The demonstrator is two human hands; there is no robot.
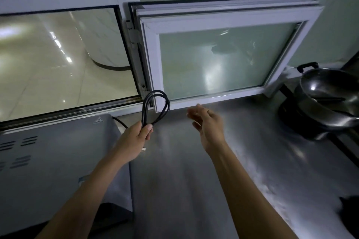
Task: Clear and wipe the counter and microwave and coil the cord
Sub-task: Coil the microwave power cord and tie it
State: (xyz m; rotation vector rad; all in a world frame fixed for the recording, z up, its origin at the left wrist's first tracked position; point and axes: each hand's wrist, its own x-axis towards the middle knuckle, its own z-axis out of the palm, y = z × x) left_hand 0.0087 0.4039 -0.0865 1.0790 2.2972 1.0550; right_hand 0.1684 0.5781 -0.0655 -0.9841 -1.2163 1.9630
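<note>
A black cord [155, 106] stands up in loops above my left hand [136, 136], which is shut on it just right of the microwave [48, 161]. One strand of the cord runs back behind the microwave's rear corner. A small white piece shows under my left palm. My right hand [209, 124] hovers open and blurred over the steel counter [194, 190], a little right of the cord and holding nothing. The grey microwave fills the lower left, seen from above, with vent slots on its top.
A white-framed window sash [223, 23] swings in over the back of the counter. A steel wok [330, 93] sits on a black burner at the right edge. A dark object [351, 211] lies at the lower right. A glass pane fills the left rear.
</note>
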